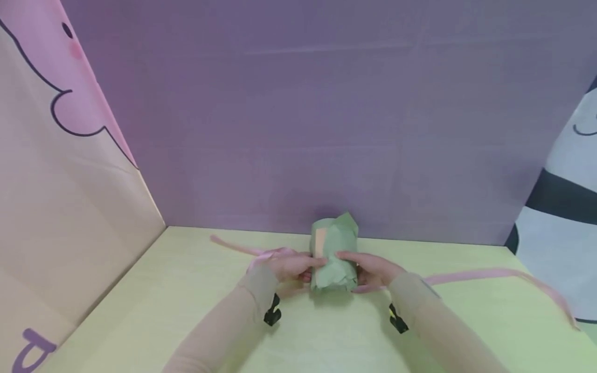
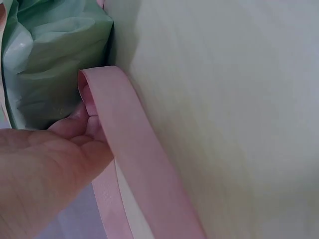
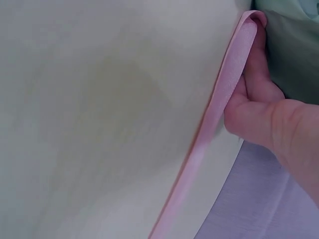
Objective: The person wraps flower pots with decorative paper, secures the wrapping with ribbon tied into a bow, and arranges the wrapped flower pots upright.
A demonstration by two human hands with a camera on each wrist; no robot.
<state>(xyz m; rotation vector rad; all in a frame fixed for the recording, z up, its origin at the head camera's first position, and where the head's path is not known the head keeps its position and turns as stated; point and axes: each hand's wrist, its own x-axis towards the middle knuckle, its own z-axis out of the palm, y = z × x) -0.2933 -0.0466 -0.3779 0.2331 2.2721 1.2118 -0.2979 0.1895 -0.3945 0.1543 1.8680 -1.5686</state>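
Note:
A cylinder-shaped package (image 1: 344,239) wrapped in crinkled green paper, with a peach strip on its side, sits between both hands near the back of the table. My left hand (image 1: 290,266) grips its left side, thumb across the front. From the other side my right hand (image 1: 377,268) holds it, thumb also on the paper. A pink ribbon (image 1: 482,274) trails out to both sides. In the left wrist view the ribbon (image 2: 130,134) folds over beside the curled fingers. The right wrist view has the ribbon (image 3: 219,107) running along the fingers at the package's edge.
The pale yellow table (image 1: 326,342) ends at a purple backdrop (image 1: 289,114) just behind the package. A cartoon-printed panel (image 1: 65,197) stands on the left, another panel (image 1: 559,248) on the right. Black clips (image 1: 272,310) hang at both wrists.

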